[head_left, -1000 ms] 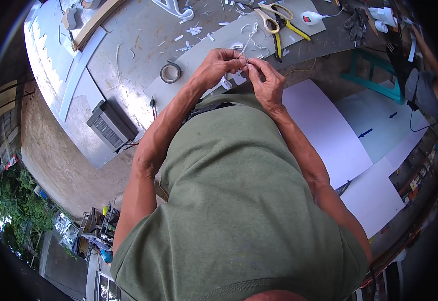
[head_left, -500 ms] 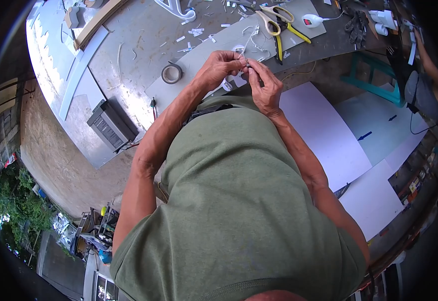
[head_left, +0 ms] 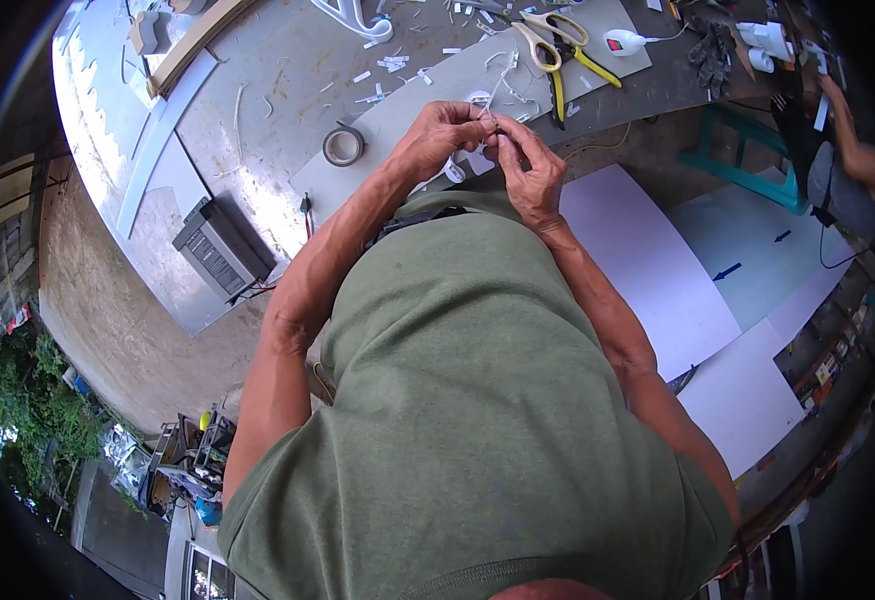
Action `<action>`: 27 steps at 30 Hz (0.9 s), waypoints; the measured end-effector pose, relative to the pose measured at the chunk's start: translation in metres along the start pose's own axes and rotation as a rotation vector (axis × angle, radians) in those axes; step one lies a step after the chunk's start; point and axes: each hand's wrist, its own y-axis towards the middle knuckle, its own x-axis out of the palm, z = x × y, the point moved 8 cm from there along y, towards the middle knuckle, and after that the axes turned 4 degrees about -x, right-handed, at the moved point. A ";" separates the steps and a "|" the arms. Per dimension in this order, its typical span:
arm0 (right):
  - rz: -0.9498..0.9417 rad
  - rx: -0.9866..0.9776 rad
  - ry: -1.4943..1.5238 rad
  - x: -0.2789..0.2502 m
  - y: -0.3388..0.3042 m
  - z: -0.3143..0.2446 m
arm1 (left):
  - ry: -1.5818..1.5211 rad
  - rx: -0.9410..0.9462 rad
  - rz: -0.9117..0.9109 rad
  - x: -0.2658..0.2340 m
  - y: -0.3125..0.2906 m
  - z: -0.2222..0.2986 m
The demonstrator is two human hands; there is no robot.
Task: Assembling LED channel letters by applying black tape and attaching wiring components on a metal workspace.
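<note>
My left hand and my right hand meet at the fingertips near the table's front edge, both pinched closed. A thin white wire runs out of the pinch toward a tangle of white wiring on the grey board. The very end between the fingers is small and partly hidden. Just under the hands lie small white pieces, partly covered by my fingers. A roll of dark tape rests left of my left hand. Beyond my right hand are scissors with cream handles and yellow-handled pliers.
Scraps litter the metal table. A grey power-supply box sits at its left edge. Right of me are white sheets, a teal stool, a hot-glue gun and another person's arm.
The fingers of my right hand have curled slightly, drawing closer to my left fingertips. Both hands stay in nearly the same place. The other person's arm at right has shifted a little.
</note>
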 end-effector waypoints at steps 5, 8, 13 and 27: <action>0.011 -0.099 -0.075 0.001 0.000 -0.002 | -0.029 0.003 -0.005 -0.002 0.002 -0.003; 0.000 -0.141 -0.108 0.002 0.000 -0.005 | -0.052 -0.003 -0.002 -0.003 0.003 -0.004; 0.029 -0.229 -0.182 0.010 -0.001 -0.011 | -0.003 0.013 0.027 -0.008 0.009 -0.008; -0.173 0.510 0.496 -0.003 0.023 0.041 | 0.181 0.051 0.080 -0.012 -0.002 0.019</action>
